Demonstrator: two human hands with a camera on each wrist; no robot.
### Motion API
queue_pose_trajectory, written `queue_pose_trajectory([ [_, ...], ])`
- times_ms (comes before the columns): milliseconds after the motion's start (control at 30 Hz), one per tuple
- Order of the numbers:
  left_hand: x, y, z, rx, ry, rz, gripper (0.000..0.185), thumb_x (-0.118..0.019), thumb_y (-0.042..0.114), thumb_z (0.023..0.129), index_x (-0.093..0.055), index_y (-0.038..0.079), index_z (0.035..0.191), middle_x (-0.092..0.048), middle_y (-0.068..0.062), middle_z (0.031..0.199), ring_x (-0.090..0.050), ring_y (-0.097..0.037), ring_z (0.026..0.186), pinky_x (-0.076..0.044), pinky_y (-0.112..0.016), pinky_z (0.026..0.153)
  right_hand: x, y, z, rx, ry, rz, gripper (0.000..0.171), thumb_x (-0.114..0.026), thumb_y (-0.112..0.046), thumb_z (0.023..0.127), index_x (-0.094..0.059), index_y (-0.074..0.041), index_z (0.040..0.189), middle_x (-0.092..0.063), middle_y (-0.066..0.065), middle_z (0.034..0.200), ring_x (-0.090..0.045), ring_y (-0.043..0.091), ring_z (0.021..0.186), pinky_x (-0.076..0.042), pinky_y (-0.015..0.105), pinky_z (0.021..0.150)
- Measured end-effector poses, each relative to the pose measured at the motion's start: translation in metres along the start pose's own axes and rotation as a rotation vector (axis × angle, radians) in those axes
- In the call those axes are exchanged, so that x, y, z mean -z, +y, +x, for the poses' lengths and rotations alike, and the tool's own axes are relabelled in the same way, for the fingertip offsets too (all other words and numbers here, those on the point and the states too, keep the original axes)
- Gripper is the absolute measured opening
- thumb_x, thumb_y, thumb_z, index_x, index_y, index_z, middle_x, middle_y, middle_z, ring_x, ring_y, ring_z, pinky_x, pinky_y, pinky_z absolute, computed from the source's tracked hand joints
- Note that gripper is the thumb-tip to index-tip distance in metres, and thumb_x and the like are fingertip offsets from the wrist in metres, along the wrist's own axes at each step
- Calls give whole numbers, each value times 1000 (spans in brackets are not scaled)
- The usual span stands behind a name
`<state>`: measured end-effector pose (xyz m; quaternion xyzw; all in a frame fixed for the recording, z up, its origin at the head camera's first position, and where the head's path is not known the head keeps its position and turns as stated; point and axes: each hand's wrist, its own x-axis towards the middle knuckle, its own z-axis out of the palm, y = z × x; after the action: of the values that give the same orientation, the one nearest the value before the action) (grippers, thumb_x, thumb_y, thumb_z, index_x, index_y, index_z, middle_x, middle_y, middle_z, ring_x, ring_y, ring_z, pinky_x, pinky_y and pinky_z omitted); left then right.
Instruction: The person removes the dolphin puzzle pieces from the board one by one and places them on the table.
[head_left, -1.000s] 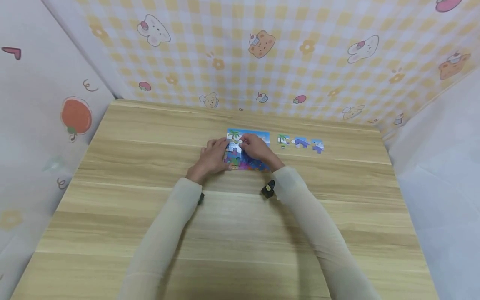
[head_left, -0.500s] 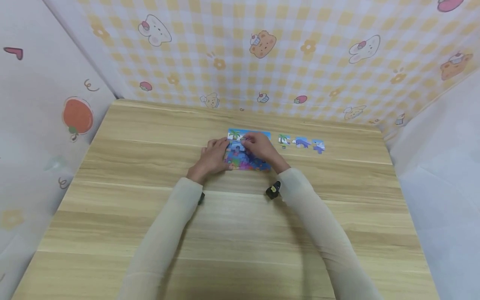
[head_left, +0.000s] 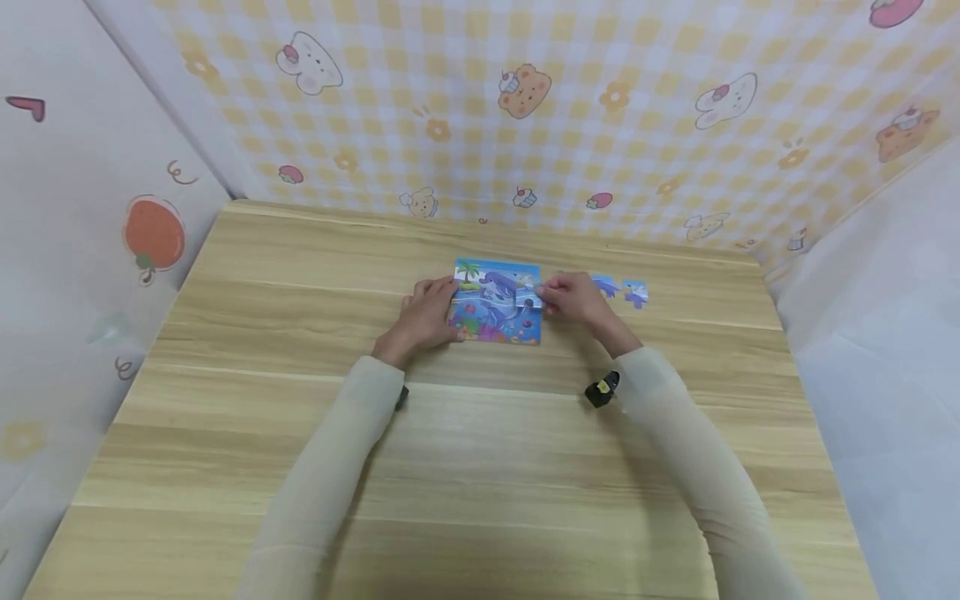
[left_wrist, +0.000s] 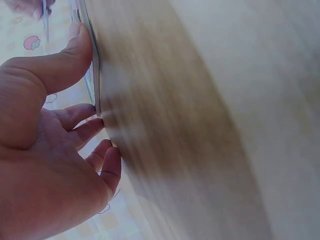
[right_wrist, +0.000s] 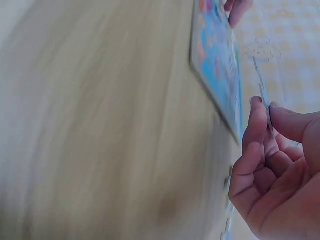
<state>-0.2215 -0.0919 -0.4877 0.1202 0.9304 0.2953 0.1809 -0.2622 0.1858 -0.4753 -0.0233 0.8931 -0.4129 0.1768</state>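
A dolphin puzzle board [head_left: 491,321] lies on the wooden table. Between thumb and fingers of my right hand [head_left: 581,302] is a thin puzzle piece [head_left: 528,297], held over the board's right part. The right wrist view shows that puzzle piece [right_wrist: 261,82] edge-on, raised above the board [right_wrist: 220,70]. My left hand [head_left: 427,318] rests against the board's left side, thumb near its lower left corner. Seen from the left wrist, the fingertips [left_wrist: 92,127] touch low by the board's edge [left_wrist: 96,75], and the fingers are loosely bent.
Right of the board lie a loose piece with a purple-blue picture [head_left: 604,287] and another blue and white piece [head_left: 636,292]. A bit of a green piece [head_left: 561,273] shows behind my right hand. A yellow checked backdrop [head_left: 480,150] rises behind the table [head_left: 480,467].
My right hand has moved with the puzzle piece from the board's left part to its right edge, uncovering the dolphin picture and covering most of the palm-tree piece. The left hand stays put.
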Motion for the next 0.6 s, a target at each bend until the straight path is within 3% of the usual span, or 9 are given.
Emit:
queue_pose_trajectory([
  [333, -3, -1, 0, 4, -9, 8, 95, -79, 29, 84, -22, 8, 157, -15, -8, 166, -8, -33, 149, -13, -56, 116, 20, 28, -17, -16, -50, -19, 27, -60, -22, 100, -69, 1, 88, -67, 6, 81, -60, 13, 69, -49, 23, 67],
  [600, 0, 1, -1, 0, -2, 13, 94, -79, 28, 84, -24, 7, 157, -17, -10, 165, -11, -34, 149, -18, -53, 114, 34, 44, -19, -55, -63, -47, 28, -57, -25, 101, -67, 0, 92, -67, 6, 83, -60, 14, 72, -51, 25, 67],
])
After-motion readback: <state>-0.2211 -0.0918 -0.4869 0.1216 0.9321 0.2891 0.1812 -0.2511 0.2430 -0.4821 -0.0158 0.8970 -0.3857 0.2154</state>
